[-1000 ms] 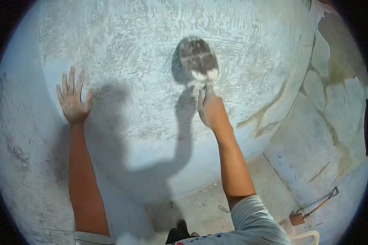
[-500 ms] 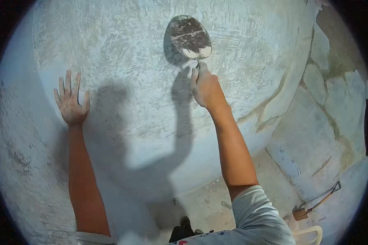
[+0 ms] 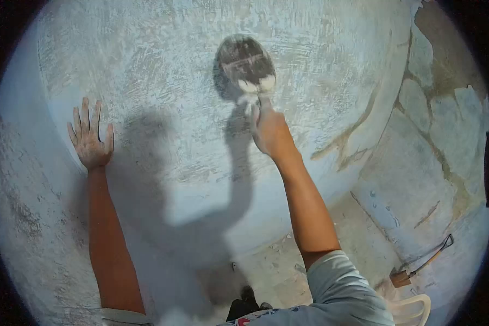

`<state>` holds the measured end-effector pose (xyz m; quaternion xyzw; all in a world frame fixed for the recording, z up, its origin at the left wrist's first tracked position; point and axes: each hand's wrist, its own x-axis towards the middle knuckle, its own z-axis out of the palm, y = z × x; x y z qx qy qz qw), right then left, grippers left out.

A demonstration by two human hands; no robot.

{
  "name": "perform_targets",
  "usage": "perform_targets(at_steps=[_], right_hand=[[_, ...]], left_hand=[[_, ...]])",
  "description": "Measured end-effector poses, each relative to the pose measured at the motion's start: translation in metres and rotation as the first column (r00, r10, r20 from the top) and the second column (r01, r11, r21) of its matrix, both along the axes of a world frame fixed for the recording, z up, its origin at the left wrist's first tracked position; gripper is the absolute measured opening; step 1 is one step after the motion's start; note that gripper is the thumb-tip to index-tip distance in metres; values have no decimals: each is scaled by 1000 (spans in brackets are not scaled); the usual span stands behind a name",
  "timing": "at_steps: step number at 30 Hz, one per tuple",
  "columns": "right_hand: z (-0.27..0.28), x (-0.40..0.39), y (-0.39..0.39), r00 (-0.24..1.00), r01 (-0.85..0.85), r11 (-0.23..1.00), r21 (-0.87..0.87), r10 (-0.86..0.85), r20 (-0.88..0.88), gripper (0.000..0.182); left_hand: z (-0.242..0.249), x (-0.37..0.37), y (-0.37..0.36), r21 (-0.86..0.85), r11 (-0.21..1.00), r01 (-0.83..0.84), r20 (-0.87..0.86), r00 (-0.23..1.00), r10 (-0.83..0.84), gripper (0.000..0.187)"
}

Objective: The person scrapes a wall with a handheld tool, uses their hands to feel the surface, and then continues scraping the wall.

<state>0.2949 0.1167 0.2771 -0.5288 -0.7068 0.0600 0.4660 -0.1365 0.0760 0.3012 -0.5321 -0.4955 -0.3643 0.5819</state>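
Note:
My left hand [image 3: 92,142] lies against the pale, roughly coated wall [image 3: 195,136], its fingers spread and dusty. At the upper middle, my right hand [image 3: 270,127] is closed round the handle of an oval tool [image 3: 248,62]. The tool's face is dark with whitish patches, and white material sits at its lower end near the handle. It is close to the wall; whether it touches cannot be made out. Slight blur covers the tool and my right fingers.
A shovel [image 3: 421,265] is at the lower right, above a pale plastic chair [image 3: 426,309]. Irregular stone slabs [image 3: 418,157] show on the right. My shoes [image 3: 248,294] are at the bottom. Shadows of my body and arm fall on the wall.
My right hand and the oval tool have moved down and slightly left. My left hand stays spread on the wall. The view has shifted slightly.

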Motion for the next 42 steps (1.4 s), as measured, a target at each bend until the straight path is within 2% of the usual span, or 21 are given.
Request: perform_targets(at_steps=[1, 2, 5, 7, 9, 10, 14, 18, 21, 25, 26, 29, 30, 33, 34, 36, 38, 42], right_hand=[[-11, 1, -9, 999, -15, 1000, -1, 15, -29, 43], [-14, 1, -14, 999, 13, 997, -76, -16, -41, 44], [-9, 1, 2, 999, -2, 998, 65, 4, -32, 44], [29, 0, 5, 999, 36, 999, 39, -37, 29, 43], [39, 3, 17, 999, 29, 998, 47, -31, 43, 43], [30, 3, 16, 1000, -11, 990, 144, 10, 8, 41], [-14, 7, -2, 999, 35, 998, -43, -34, 35, 40], [23, 1, 5, 999, 38, 998, 43, -39, 17, 42], [30, 3, 14, 1000, 22, 998, 62, -22, 4, 43], [-17, 5, -6, 999, 52, 998, -46, -51, 17, 45], [-18, 3, -4, 998, 62, 997, -41, -63, -7, 35], [10, 2, 3, 999, 37, 997, 69, -35, -21, 36], [26, 4, 11, 1000, 5, 995, 99, -6, 8, 42], [34, 1, 14, 1000, 28, 999, 25, -28, 4, 42], [20, 1, 13, 999, 30, 997, 70, -29, -19, 42], [-14, 2, 1, 999, 37, 999, 22, -37, -32, 42], [-20, 3, -2, 998, 56, 997, -45, -57, -22, 41], [38, 4, 11, 1000, 8, 993, 118, -7, -10, 41]], left_hand=[[1, 1, -1, -4, 1000, -4, 3, 1000, 4, 61], [1, 2, -1, -4, 1000, -7, 10, 1000, 7, 61], [0, 2, -1, -16, 1000, -9, 8, 1000, 9, 59], [2, 2, 1, -7, 1000, -4, 9, 1000, 4, 60], [-2, 1, -1, -19, 1000, 3, 13, 1000, -3, 61], [-1, 2, -1, -16, 1000, 11, 16, 1000, -11, 61], [1, 4, -1, 2, 1000, 29, 26, 999, -29, 60], [1, 1, 0, -14, 1000, 4, 25, 1000, -3, 60], [0, 2, -1, -21, 1000, 7, 9, 1000, -6, 62], [3, 2, -3, -22, 1000, 11, 3, 1000, -11, 62], [2, 3, -3, -26, 1000, 14, 2, 1000, -14, 62], [2, 1, -1, -12, 1000, 7, 19, 1000, -7, 60], [1, -1, 0, -16, 1000, -6, 15, 1000, 7, 60], [0, -1, 1, -1, 1000, -13, 9, 1000, 13, 61], [2, 1, -1, -5, 1000, 6, 9, 1000, -6, 61], [2, 1, -1, -18, 1000, -7, 9, 1000, 7, 61], [-2, 0, -2, -21, 1000, -7, 15, 1000, 8, 61], [2, 0, 1, -10, 1000, -13, 24, 1000, 13, 61]])
